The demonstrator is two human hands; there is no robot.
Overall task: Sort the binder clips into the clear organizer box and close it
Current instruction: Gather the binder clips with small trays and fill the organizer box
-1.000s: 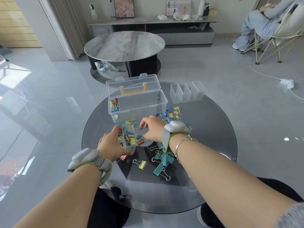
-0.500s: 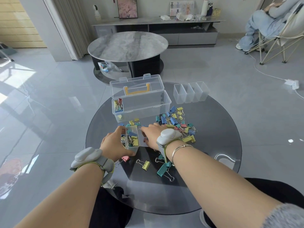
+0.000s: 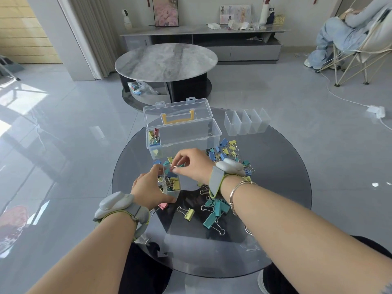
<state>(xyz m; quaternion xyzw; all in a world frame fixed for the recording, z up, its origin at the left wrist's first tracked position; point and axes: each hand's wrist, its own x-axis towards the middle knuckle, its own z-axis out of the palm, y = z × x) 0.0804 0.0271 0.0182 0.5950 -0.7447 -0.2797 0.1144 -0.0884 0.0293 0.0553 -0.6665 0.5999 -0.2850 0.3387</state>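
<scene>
The left hand gripped a small clear bin of binder clips, upright on the counter. The right hand pinched a clip above it. The organizer box stood open behind, long axis left-right.

We noted a clear organizer box with yellow handle; binder clips teal, yellow, blue, pink; dark smoked-glass table; grey marbled table behind; pale grey glossy floor.

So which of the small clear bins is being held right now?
The clip-filled bin gripped by the left hand at the table's middle. The four empty bins sit untouched in a row right of the organizer box.
</scene>
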